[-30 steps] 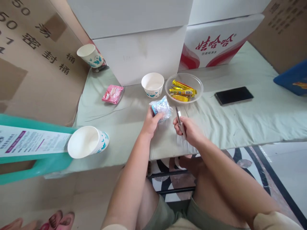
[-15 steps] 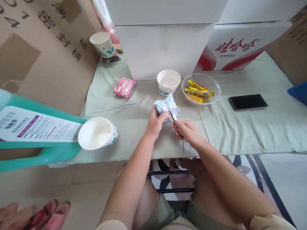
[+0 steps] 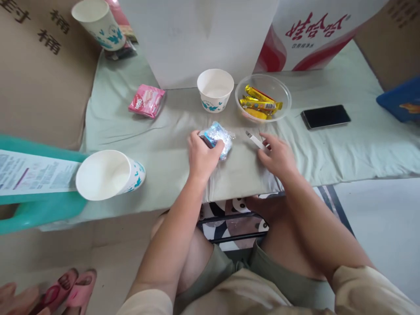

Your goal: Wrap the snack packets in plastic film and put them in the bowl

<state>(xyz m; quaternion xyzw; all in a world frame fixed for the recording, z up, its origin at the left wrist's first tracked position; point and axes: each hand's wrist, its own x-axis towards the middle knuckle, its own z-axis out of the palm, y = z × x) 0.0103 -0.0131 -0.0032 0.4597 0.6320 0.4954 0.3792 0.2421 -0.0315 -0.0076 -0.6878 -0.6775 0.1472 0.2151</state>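
My left hand [image 3: 203, 155] grips a crinkled blue-and-clear plastic packet [image 3: 220, 138] between thumb and fingers. A dark strip [image 3: 206, 141] shows by those fingers; I cannot tell what it is. To the right, apart from the packet, my right hand [image 3: 278, 155] has its thumb and fingers around a small utility knife [image 3: 257, 141] with a whitish body, its tip pointing up and left, low over the cloth. Beyond the hands stand a white paper cup [image 3: 215, 89] and a clear plastic bowl [image 3: 285, 103] with several yellow-wrapped sticks [image 3: 260, 105].
A pink snack packet [image 3: 146, 101] lies at left; a phone [image 3: 326, 117] lies at right. One paper cup [image 3: 105, 175] leans tilted by a teal container [image 3: 49, 214]. Another cup [image 3: 98, 24] stands back left. White cartons [image 3: 203, 43] line the back of the cloth-covered surface [image 3: 170, 162].
My right hand has drawn the knife away from the packet, to the right. My left hand still holds the packet. The view has shifted, so the surroundings sit further left and higher.
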